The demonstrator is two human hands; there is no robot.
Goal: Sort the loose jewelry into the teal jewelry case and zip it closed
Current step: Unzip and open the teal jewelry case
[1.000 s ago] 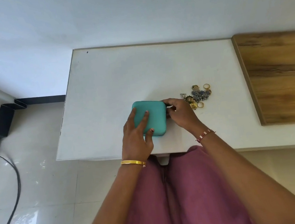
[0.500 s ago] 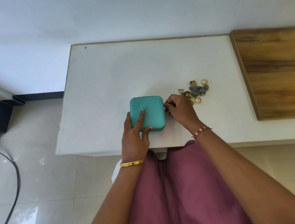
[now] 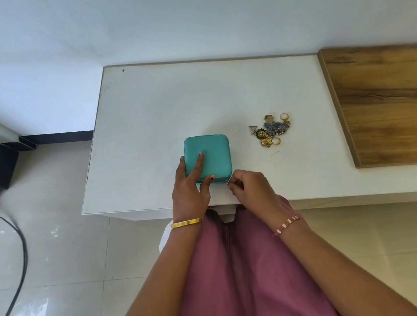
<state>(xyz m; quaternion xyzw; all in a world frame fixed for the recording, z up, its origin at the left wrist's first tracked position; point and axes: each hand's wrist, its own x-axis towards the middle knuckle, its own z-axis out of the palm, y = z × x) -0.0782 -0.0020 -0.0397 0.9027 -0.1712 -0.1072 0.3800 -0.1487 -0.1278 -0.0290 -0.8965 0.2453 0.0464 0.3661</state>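
The case (image 3: 207,156) lies flat on the table (image 3: 169,105), right under the left hand (image 3: 188,186). It looks closed. The left hand rests on the lid with its fingers out straight, and the thumb sits at the near edge. I think it presses down so the case cannot slide while the zip is worked.

The right hand (image 3: 251,188) is just right of the case, at its near right corner. Its fingers are curled in tight and seem to pinch the small zip pull (image 3: 228,181). The pull is tiny, so I cannot be fully sure of the grip. The jewelry is not in the case yet, so I think the hand means to unzip the case and open it first.

The jewelry (image 3: 271,130) lies in a little heap, beyond the right hand and a bit to its right, well apart from the case. It has gold rings, flower shapes and a blue bit. It sits close enough for the right hand to reach.

The table is white and smooth. A brown wood board (image 3: 389,101) lies far to the right of the right hand. The wall behind is white. The floor has pale shiny tiles, and a black cable (image 3: 17,260) runs over it, far to the left of the left hand.
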